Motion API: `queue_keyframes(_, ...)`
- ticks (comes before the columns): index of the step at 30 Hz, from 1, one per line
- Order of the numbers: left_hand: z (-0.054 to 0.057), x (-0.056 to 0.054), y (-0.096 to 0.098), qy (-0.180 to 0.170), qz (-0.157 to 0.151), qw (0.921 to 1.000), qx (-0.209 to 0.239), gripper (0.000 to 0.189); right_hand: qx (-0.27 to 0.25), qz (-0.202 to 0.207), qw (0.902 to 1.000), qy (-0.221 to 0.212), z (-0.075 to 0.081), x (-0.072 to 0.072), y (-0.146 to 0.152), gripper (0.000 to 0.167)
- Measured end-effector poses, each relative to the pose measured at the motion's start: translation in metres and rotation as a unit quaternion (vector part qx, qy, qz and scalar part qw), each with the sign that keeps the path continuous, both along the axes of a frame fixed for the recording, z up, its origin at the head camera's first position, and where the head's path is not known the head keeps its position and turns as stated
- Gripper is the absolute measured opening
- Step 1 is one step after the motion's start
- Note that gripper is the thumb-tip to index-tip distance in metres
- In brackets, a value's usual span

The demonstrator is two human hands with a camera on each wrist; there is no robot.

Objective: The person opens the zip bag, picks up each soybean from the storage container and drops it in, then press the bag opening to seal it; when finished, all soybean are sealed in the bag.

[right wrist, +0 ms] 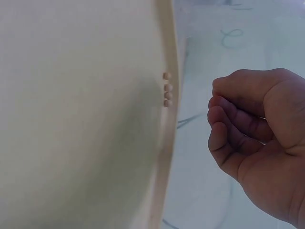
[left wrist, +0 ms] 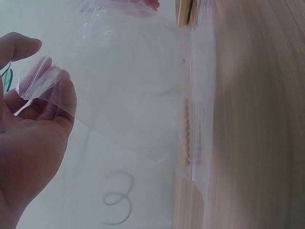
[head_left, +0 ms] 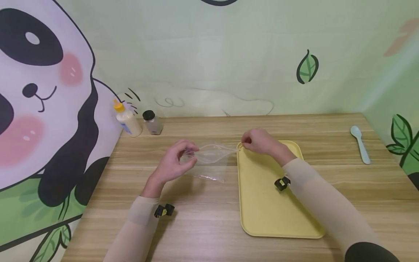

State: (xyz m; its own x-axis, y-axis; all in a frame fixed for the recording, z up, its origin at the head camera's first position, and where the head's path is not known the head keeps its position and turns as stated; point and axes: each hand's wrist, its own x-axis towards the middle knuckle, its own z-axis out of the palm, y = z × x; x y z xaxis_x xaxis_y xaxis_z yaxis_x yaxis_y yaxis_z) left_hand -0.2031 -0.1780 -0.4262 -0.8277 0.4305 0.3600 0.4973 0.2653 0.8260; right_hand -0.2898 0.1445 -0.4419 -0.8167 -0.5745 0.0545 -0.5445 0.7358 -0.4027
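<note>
My left hand (head_left: 175,162) holds a clear plastic bag (head_left: 212,165) at its left end, with the plastic over the fingers and the thumb lifted apart in the left wrist view. The bag's mouth gapes. A row of small round tan pieces (left wrist: 186,133) lies along its bottom. My right hand (head_left: 260,141) is over the far left corner of a yellow tray (head_left: 275,207), close to the bag's right end. Its fingers are curled, thumb and index fingertips together; no object shows between them. Several small tan pieces (right wrist: 167,89) rest by the tray's rim.
At the back left stand a bottle with an orange nozzle cap (head_left: 129,122) and a small black-lidded jar (head_left: 152,123). A pale blue spoon (head_left: 360,145) lies right of the tray. Behind the wooden table (head_left: 203,222) hangs a printed panda backdrop (head_left: 203,65).
</note>
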Motion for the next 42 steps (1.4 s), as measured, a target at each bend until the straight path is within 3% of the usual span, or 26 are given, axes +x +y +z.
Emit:
queue_keyframes(13,-0.001,0.0,-0.001,-0.012,0.014,0.9998,-0.006,0.03,-0.029,0.0,0.9993,0.022,0.024,0.007,0.0,0.011)
queue_keyframes(23,0.021,0.012,0.005,-0.015,0.009,0.9998,-0.009,0.027,-0.033,0.003,0.9984,0.046,0.041,0.01,-0.002,0.011)
queue_keyframes(32,0.002,0.001,0.001,-0.017,0.011,0.9998,-0.001,0.03,-0.055,0.015,0.9958,0.071,0.058,0.022,-0.009,0.011)
queue_keyframes(42,0.002,0.0,0.0,-0.014,0.007,0.9999,0.006,0.029,-0.074,0.054,0.9889,0.116,0.073,0.036,-0.021,0.008)
